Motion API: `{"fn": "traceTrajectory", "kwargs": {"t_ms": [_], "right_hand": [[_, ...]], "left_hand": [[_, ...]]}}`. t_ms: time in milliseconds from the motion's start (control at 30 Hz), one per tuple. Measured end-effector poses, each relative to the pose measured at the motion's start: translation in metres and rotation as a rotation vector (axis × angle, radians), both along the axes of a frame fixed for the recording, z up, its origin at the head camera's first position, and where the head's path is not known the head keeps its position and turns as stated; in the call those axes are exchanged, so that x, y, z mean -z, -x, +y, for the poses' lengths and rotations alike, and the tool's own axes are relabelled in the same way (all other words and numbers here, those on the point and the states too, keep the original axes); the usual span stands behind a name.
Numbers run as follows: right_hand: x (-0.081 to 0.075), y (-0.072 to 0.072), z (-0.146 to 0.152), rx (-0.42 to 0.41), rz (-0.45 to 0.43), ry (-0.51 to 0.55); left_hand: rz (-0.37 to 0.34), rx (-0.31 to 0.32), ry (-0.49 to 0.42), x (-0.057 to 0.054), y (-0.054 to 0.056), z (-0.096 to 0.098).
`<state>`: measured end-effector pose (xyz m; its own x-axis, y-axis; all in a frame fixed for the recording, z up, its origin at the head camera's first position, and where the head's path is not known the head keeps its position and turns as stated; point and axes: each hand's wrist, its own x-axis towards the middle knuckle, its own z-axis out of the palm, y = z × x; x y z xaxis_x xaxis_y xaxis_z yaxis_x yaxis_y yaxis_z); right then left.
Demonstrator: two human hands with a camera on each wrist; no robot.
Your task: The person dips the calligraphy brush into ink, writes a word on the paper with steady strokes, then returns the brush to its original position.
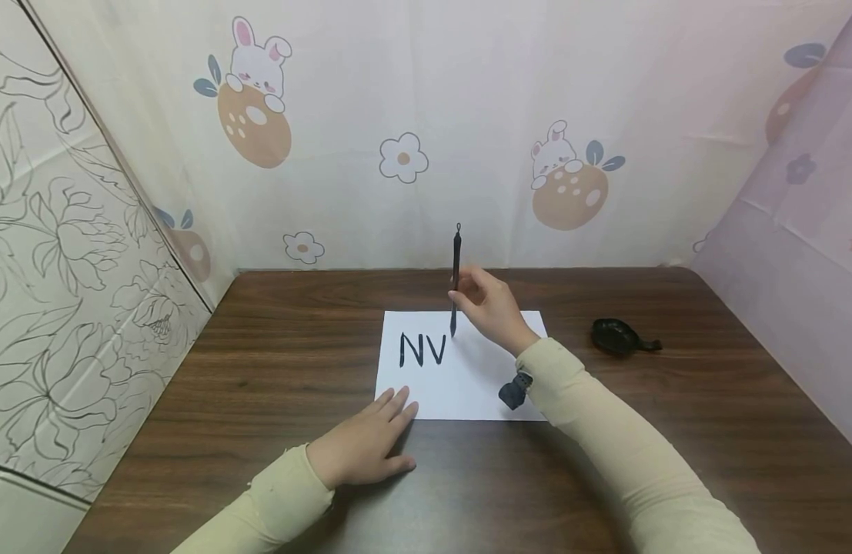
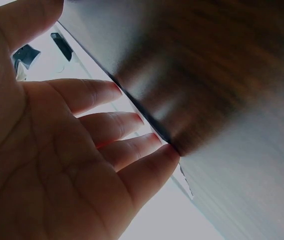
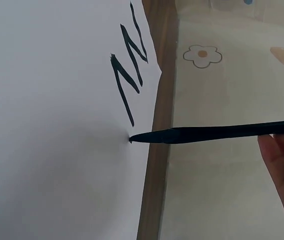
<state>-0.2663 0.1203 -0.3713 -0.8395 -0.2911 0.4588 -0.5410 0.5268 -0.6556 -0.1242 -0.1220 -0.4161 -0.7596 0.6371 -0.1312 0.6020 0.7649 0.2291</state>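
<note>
My right hand (image 1: 493, 309) pinches a dark writing brush (image 1: 456, 254) between thumb and fingers, well above its bristles. The brush stands nearly upright over a white sheet of paper (image 1: 467, 396). In the right wrist view the brush (image 3: 206, 132) has its pointed tip at the paper's surface, just beside the last stroke; whether it touches, I cannot tell. Black letters "NV" (image 1: 422, 349) are painted on the upper left of the sheet. My left hand (image 1: 366, 446) lies palm down with fingers spread, fingertips on the sheet's lower left corner, thumb on the table.
A small black dish with a handle (image 1: 614, 337) sits on the brown wooden table (image 1: 294, 346), right of the paper. A dark wrist device (image 1: 514, 391) hangs at the right cuff. Behind the table is a printed curtain (image 1: 467, 115); a floral panel (image 1: 58, 254) stands left.
</note>
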Motion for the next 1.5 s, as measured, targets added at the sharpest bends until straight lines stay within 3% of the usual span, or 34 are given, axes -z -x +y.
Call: {"fn": "traceTrajectory", "kwargs": {"t_ms": [1500], "right_hand": [[0.004,-0.036,0.008,-0.068,0.005,-0.039]], "left_hand": [[0.005,0.001,-0.006,0.002,0.001,0.0]]}}
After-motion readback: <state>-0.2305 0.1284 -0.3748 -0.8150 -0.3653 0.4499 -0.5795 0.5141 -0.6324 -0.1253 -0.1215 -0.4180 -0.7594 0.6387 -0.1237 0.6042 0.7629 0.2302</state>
